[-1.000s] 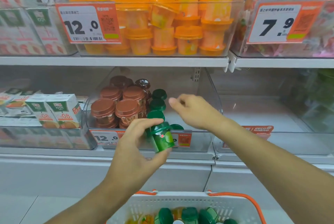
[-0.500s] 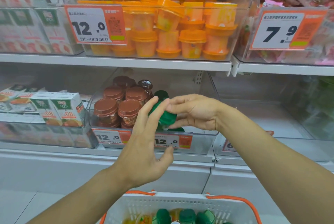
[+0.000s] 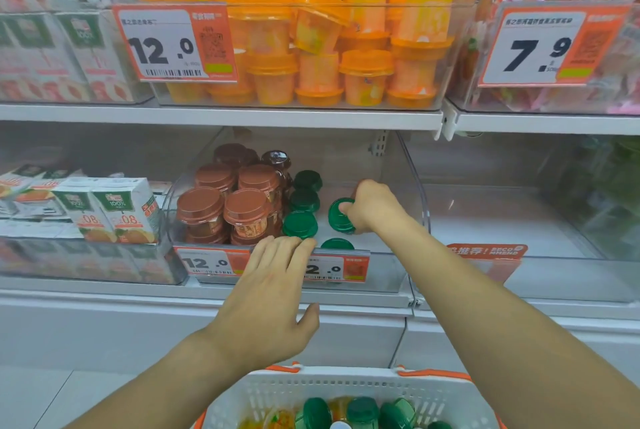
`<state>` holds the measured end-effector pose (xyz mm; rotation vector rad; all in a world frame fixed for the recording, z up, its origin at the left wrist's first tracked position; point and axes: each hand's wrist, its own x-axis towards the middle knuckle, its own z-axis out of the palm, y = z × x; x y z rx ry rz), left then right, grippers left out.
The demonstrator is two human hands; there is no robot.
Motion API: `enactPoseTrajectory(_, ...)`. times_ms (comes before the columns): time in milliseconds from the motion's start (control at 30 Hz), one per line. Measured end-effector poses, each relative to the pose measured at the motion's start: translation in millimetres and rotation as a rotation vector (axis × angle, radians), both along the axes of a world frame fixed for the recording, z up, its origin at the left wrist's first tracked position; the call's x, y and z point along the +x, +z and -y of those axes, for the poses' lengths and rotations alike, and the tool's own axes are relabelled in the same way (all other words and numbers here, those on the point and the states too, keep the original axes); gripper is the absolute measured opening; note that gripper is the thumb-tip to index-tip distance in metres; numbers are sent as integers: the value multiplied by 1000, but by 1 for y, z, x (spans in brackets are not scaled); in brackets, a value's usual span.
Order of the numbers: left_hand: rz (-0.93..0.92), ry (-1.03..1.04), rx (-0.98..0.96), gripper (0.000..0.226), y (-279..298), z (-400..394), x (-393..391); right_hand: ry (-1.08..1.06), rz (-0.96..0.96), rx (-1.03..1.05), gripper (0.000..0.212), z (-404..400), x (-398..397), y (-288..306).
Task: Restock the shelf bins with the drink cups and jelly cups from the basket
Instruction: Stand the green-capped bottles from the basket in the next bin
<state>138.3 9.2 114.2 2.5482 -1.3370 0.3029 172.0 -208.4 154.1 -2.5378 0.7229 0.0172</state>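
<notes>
Landmark: the clear lower bin (image 3: 414, 186), on the shelf under the orange jelly cups (image 3: 363, 75).
My right hand (image 3: 372, 205): inside the lower bin on its right side, fingers curled round a green-lidded cup (image 3: 337, 215) that is tipped so its lid faces left.
My left hand (image 3: 270, 293): in front of the lower bin, fingers straight and relaxed, holding nothing, fingertips at the front lip over the 12.0 price tags (image 3: 207, 264).
Green cups already placed (image 3: 300, 223): a column of 3 in the lower bin, just left of the cup I grip; 1 more lid (image 3: 337, 244) shows at the front wall.
Brown-lidded cups (image 3: 201, 208): stacked in the left half of the lower bin.
Basket (image 3: 346, 390): white with orange handles, below the lower bin at the frame's bottom edge, with more green-lidded cups and some orange ones inside.
</notes>
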Motion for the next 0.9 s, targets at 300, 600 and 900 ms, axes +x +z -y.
enactPoseTrajectory(300,-79,-46,-32,75,-1,-6,8,38,-131,267,45,-7,2,-7)
enactPoseTrajectory(600,-62,-33,-44,74,-4,-7,8,85,-183,199,48,-7,0,-8)
enactPoseTrajectory(900,4,-79,-445,21,1,-2,-15,216,330,-123,17,-19,-35,16)
